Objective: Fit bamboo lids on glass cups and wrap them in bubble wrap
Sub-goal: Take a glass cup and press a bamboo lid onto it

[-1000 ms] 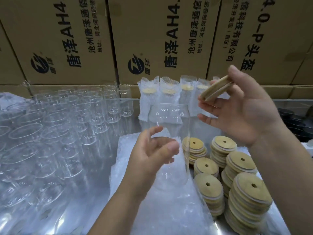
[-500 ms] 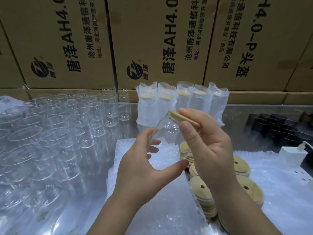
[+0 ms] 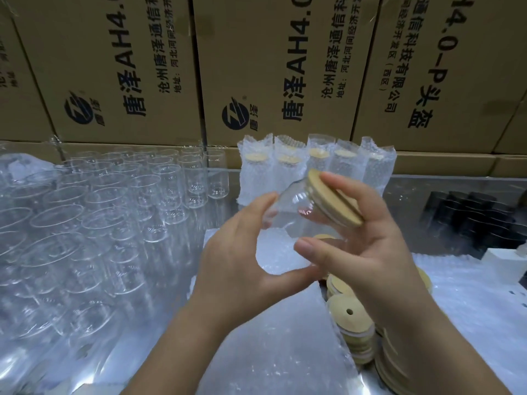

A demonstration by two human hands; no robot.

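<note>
- Lid (image 3: 333,199) is now sitting on the mouth of the cup (image 3: 296,215). A second ago the right hand (image 3: 370,252) was holding it high and well apart, and half a second ago it was coming down onto the rim.
- Fitting is looking nearly done for this cup, by my reading. A pale seal ring is showing under the lid's edge, so I cannot tell whether it is pressed fully home.
- Cup is hanging in the air above the bubble wrap (image 3: 271,352), tilted, with its mouth pointing up and to the right.
- Right hand is curling over the lid, fingers lying across the top face and thumb reaching under along the glass, pinching lid to cup.
- Left hand (image 3: 242,266) is gripping the base end, forefinger running up the far side and thumb hooking beneath.
- Wrapping is coming next, I'd judge, as the sheet is lying on the desk (image 3: 413,192) right under both hands.
- Lid stacks (image 3: 349,317) are waiting just right of the sheet. Bare cups (image 3: 114,201) are crowding the left, and wrapped cups (image 3: 319,166) are standing at the back against the boxes (image 3: 114,67).
</note>
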